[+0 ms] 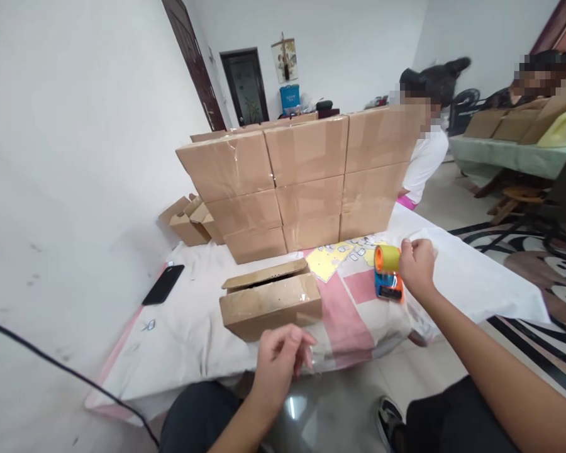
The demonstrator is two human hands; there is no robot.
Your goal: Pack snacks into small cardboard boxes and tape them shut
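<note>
Our left hand point(283, 362) is before a box point(271, 308), our right hand point(417, 267) beside a tape dispenser point(387, 284).
We see the box on the table point(179, 333), its flap point(264, 275) lifted above a dark gap, in front of stacked boxes point(306, 151). The left fingers are half bent; the right ones are curled tightly. We cannot tell if the left holds something thin, or if the right grips the dispenser.

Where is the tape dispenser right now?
In the head view, the tape dispenser is right of centre, against the person's right hand, with the open-flapped box off to its left.
</note>
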